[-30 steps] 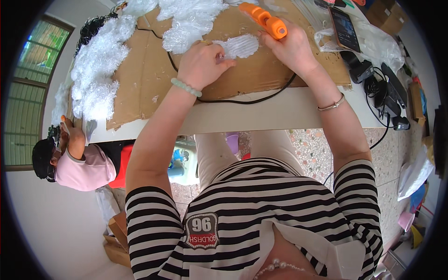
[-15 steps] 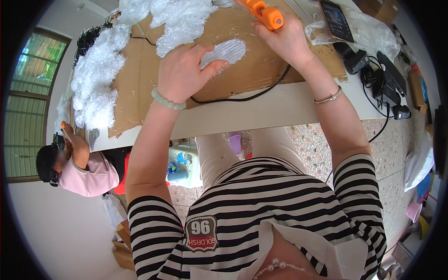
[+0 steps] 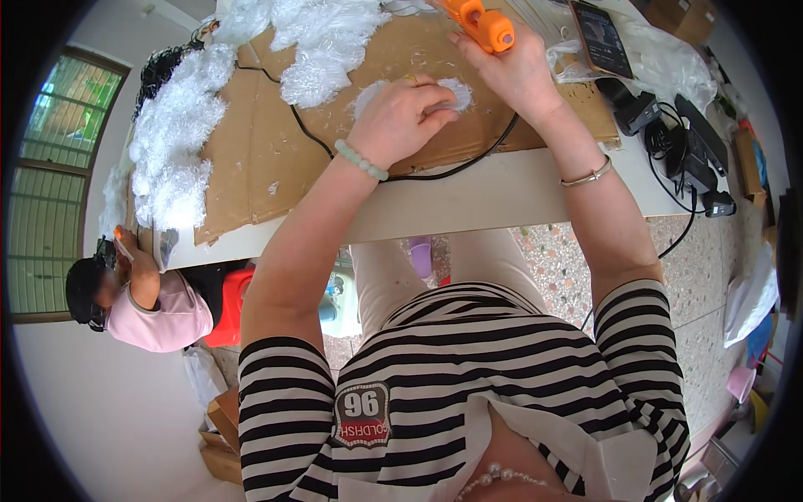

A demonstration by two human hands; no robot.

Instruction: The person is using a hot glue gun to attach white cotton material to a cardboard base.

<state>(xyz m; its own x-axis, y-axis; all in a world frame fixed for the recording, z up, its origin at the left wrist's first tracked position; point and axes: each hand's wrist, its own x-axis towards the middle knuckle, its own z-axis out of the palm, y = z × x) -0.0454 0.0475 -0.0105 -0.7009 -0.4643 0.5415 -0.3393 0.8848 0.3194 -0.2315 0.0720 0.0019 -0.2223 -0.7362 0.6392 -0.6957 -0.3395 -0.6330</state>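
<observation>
My right hand [image 3: 520, 79] is wrapped round an orange glue gun [image 3: 483, 27], above the far middle of the cardboard. Just left of it, my left hand [image 3: 403, 117] is bent over a white oval piece [image 3: 458, 94]. Thumb and fingers close together at the piece's right end, and its middle is hidden under the hand. A whitish part of it shows left of the knuckles too. Both rest low over the brown cardboard sheet [image 3: 242, 167], which has small white shreds on it.
Fluffy clear-white film strands [image 3: 171, 134] heap along the left and far side. A black cord [image 3: 452, 174] curves beneath my left wrist. A phone [image 3: 602, 38], a plastic bag [image 3: 669, 67] and black power adapters [image 3: 690, 155] lie right. Another person [image 3: 159, 314] sits at the left.
My left hand has moved right across the white oval piece, its fingers now curled at the right end. The glue gun in my right hand has shifted slightly right and nearer.
</observation>
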